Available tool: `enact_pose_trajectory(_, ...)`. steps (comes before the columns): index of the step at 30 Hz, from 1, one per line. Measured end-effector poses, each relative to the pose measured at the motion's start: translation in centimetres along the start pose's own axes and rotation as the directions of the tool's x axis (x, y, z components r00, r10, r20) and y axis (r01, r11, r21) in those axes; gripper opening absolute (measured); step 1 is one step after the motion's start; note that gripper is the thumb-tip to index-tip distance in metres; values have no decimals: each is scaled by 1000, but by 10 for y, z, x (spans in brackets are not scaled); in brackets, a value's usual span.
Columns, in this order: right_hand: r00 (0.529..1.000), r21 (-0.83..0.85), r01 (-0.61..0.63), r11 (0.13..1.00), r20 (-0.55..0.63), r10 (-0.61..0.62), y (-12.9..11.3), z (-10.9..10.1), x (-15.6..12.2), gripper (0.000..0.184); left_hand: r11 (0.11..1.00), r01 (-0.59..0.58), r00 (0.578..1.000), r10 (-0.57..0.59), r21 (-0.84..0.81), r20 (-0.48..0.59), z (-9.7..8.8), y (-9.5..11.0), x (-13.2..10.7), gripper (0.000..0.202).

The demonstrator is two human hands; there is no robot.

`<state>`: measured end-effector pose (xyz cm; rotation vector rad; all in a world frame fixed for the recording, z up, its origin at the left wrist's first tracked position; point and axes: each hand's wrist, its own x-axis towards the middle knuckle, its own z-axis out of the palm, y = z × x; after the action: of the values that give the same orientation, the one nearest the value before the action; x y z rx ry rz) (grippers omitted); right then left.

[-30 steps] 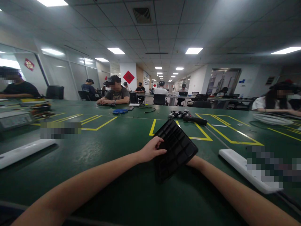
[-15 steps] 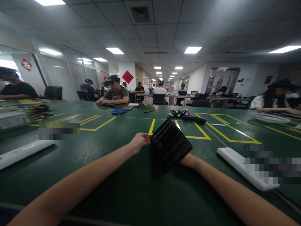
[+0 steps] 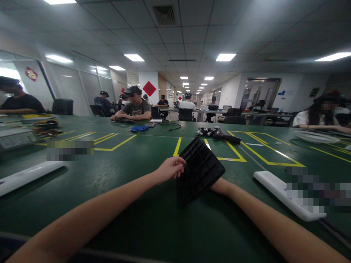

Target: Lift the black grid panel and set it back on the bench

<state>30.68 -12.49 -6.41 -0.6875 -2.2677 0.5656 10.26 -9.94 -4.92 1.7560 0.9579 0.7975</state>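
A black ribbed plastic tray [image 3: 200,171] stands tilted on the green table [image 3: 137,219], its far edge raised. My left hand [image 3: 170,168] reaches in at the tray's left edge, fingers curled with the tips at the rim. My right hand is hidden behind the tray; only its wrist [image 3: 219,186] shows below the right side, propping the tray from behind.
White strips lie at left [image 3: 27,177] and right [image 3: 279,191]. Black tools and connectors [image 3: 216,134] lie beyond the tray among yellow floor-tape lines. A blue object [image 3: 138,129] sits before a seated person [image 3: 134,107]. Other people sit at far left and right.
My left hand let go of the tray and pulled left half a second ago, and has now come back to its left edge. The tray stays tilted.
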Motion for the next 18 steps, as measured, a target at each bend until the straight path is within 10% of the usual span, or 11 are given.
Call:
enact_pose_trajectory(11,994,50,-92,994,-50,95,3,3,-6,52,646,-282,948,300,710,104,3,7,-13,13)
enact_pose_trajectory(18,997,57,-74,996,-33,76,0,3,-2,48,756,-270,955,291,596,65,-1,4,-5,12)
